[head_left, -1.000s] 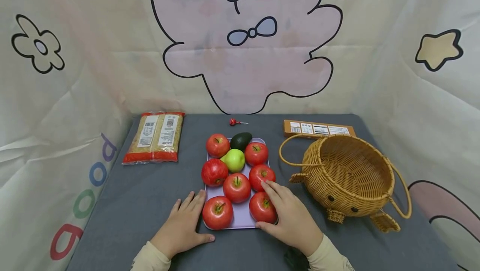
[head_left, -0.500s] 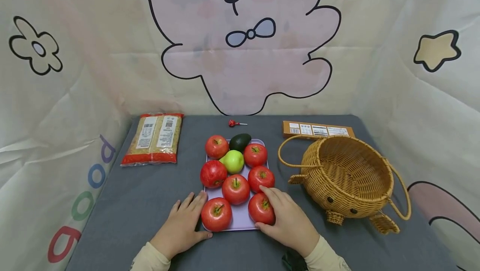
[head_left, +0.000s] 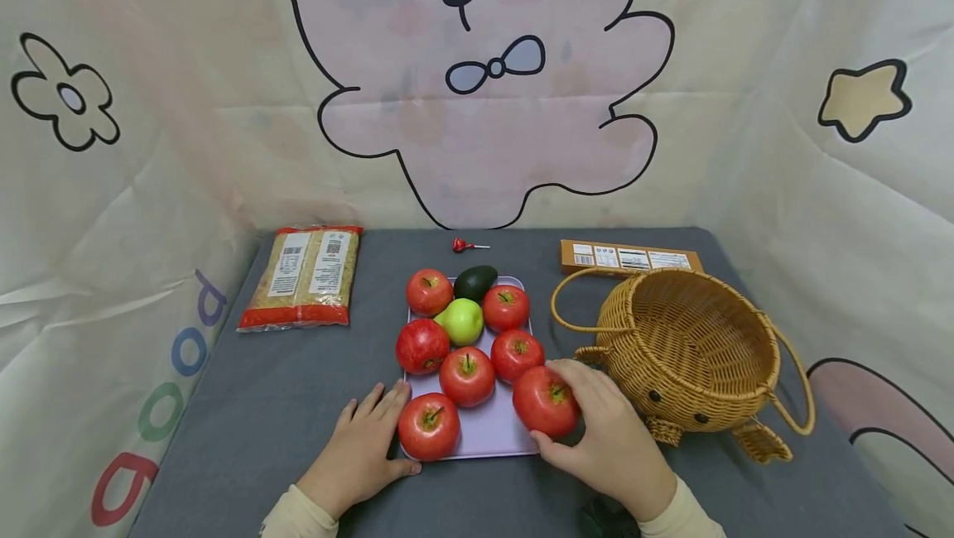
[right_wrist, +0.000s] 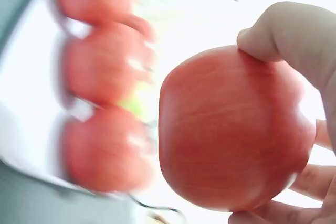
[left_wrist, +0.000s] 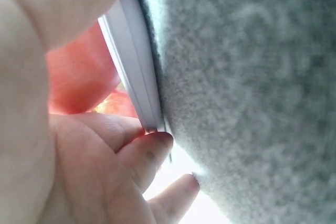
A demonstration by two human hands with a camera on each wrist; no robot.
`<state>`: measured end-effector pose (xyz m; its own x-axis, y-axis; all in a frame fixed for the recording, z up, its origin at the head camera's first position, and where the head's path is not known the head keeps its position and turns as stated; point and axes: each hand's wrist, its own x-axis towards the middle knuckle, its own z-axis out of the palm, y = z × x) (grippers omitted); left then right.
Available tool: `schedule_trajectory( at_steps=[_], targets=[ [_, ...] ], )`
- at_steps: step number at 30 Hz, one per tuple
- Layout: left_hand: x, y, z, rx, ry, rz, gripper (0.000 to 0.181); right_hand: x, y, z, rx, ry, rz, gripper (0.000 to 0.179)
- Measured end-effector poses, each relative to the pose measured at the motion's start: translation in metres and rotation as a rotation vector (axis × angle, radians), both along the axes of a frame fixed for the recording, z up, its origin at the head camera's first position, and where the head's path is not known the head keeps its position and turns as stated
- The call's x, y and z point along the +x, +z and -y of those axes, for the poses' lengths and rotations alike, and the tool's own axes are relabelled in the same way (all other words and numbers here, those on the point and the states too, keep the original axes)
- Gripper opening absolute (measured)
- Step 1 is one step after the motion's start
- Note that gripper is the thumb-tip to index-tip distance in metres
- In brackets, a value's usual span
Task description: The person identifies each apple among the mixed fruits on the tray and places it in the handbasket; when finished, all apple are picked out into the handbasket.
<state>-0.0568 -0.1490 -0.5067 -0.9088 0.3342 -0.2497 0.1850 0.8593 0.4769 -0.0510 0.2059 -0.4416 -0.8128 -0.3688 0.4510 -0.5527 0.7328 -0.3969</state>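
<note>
A red apple [head_left: 542, 402] is gripped by my right hand [head_left: 614, 439], thumb on one side and fingers on the other; in the right wrist view the held apple [right_wrist: 231, 129] hangs clear of the tray. My left hand [head_left: 356, 447] lies with fingers extended along the left edge of the lilac tray [head_left: 492, 434]. The left wrist view has its fingertips [left_wrist: 157, 142] right at the tray's side wall [left_wrist: 134, 61]. On the tray sit several more red apples, among them a front-left apple [head_left: 430, 427], plus a green pear [head_left: 462, 322] and a dark avocado [head_left: 474, 282].
A wicker basket [head_left: 633, 372] with handles stands to the right, nothing visible inside it. Behind it lies a long cardboard box [head_left: 633, 257]. A bag of grain [head_left: 301, 277] is at the back left, a small red lollipop [head_left: 460, 245] behind the tray.
My right hand has lifted the front-right apple from the tray and moved it rightward and up. The left hand stays at the tray's edge.
</note>
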Motion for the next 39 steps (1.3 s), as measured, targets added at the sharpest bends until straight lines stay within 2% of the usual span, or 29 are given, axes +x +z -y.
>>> schedule_trajectory(
  at_steps=[4,7,11,14,18,23,27,34,39],
  targets=[
    [-0.001,-0.002,0.000,0.000,0.002,-0.007,0.116,-0.002,0.035,-0.025,-0.024,-0.058,-0.095,0.078],
    [-0.001,-0.004,0.000,-0.003,0.000,-0.007,0.116,-0.006,0.053,-0.045,-0.041,-0.137,-0.159,0.081],
    [-0.002,-0.004,0.000,-0.002,-0.001,-0.006,0.115,-0.014,0.063,-0.071,-0.058,-0.264,-0.211,0.084],
    [-0.002,-0.004,0.000,-0.002,0.001,0.000,0.115,-0.020,0.065,-0.089,-0.065,-0.370,-0.191,0.085],
    [-0.002,-0.004,0.000,-0.001,0.001,0.005,0.116,-0.027,0.061,-0.106,-0.057,-0.495,-0.099,0.083],
    [-0.002,-0.005,0.000,-0.004,0.004,0.001,0.116,-0.035,0.056,-0.118,-0.004,-0.579,0.127,0.080],
    [-0.002,-0.006,0.001,-0.007,0.008,0.002,0.117,-0.041,0.055,-0.124,0.044,-0.566,0.268,0.082],
    [-0.001,-0.005,0.001,-0.004,0.007,-0.006,0.116,-0.053,0.052,-0.135,0.175,-0.518,0.435,0.092],
    [-0.002,-0.006,0.001,0.001,0.005,-0.006,0.115,-0.060,0.054,-0.142,0.227,-0.504,0.587,0.095]
  ],
)
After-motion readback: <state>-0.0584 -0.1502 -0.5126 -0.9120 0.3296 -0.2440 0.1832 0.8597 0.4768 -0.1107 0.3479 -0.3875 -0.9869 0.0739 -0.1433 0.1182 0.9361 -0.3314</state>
